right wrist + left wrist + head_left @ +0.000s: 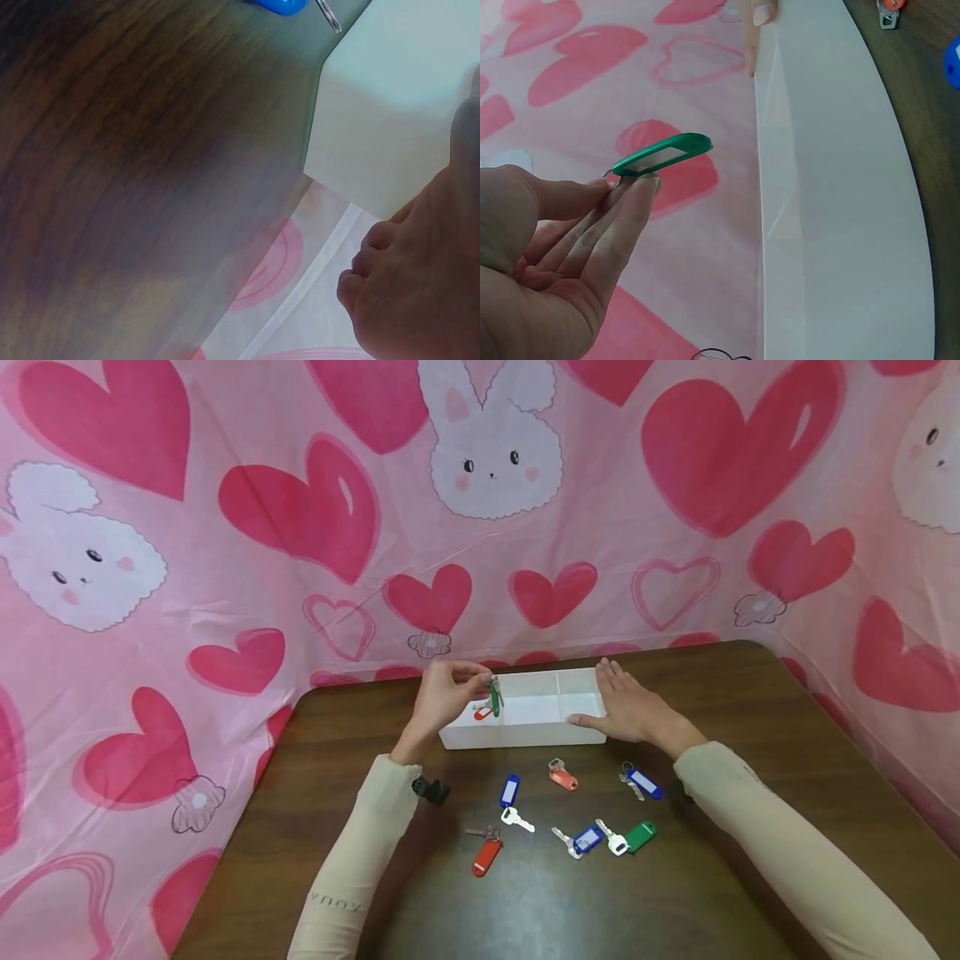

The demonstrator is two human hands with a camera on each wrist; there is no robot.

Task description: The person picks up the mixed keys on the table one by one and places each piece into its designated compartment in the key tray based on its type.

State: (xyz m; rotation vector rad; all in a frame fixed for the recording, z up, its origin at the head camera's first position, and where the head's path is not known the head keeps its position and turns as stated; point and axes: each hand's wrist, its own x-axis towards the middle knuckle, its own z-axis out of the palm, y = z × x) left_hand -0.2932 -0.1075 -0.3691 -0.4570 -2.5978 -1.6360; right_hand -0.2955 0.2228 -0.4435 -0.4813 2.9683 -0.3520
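Observation:
A long white divided box [525, 735] stands at the table's far side. My left hand [452, 692] pinches a key with a green tag [494, 700] by its ring end, over the box's left compartment. In the left wrist view the green tag [664, 155] juts out from between thumb and fingertips. A key with a red tag [482, 713] lies in that left compartment, below the held one. My right hand [633, 703] rests on the box's right end, fingers extended along the end wall and thumb over the front rim.
On the wooden table [420, 902] before the box lie several tagged keys: blue tags [509, 791], an orange tag [563, 778], a red tag [487, 857] and a green tag [641, 837]. A pink heart-patterned cloth [480, 543] hangs behind the table.

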